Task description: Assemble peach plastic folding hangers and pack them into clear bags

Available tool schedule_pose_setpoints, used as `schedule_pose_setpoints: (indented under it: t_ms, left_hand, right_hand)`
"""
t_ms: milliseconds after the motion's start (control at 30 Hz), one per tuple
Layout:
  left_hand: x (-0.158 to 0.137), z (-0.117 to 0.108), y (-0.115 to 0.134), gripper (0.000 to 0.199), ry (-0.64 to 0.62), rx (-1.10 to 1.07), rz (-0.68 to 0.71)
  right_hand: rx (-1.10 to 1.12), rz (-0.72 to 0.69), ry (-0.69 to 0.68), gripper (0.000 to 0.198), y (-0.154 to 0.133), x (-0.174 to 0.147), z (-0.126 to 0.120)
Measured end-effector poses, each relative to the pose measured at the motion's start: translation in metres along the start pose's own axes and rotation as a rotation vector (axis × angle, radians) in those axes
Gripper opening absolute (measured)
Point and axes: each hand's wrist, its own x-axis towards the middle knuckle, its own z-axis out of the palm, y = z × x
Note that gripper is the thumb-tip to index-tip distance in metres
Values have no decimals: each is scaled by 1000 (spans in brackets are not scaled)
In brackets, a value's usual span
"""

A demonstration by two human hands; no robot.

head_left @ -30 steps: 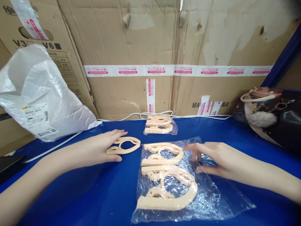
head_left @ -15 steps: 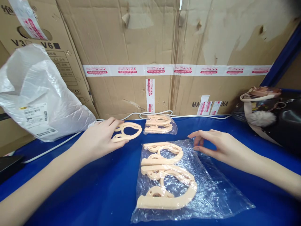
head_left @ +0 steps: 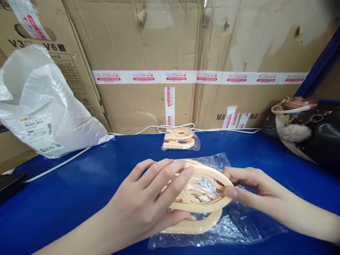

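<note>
A beige plastic folding hanger [head_left: 209,206], folded up, is held in both hands above the table. My left hand [head_left: 151,194] is closed around its left end, fingers over the top and thumb below. My right hand [head_left: 251,186] pinches the curved right end between thumb and fingers. Underneath lies a clear plastic bag [head_left: 236,230] with more folded beige hangers [head_left: 204,226] in it, partly hidden by the held hanger and my left hand.
Farther back on the blue table [head_left: 87,202] lies a small clear packet of beige hangers [head_left: 180,141]. A white cable [head_left: 225,130] runs along the cardboard wall [head_left: 143,106]. A white plastic parcel [head_left: 61,117] stands left; a black bag [head_left: 326,138] is at the right.
My left hand has brought the hanger rightward and nearer, over the clear bag. My right hand has moved down and taken hold of its right end.
</note>
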Motion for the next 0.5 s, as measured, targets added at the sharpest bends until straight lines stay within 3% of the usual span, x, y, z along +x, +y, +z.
schedule_pose_setpoints:
  t_ms: [100,500]
  left_hand:
    - [0,4,-2,57,-28,-27,-15]
    - [-5,9,-16,77,-150,-117,-47]
  right_hand:
    - [129,-3,-128,28,2,5,-3]
    - [268,52,-241,31,5,11,-8]
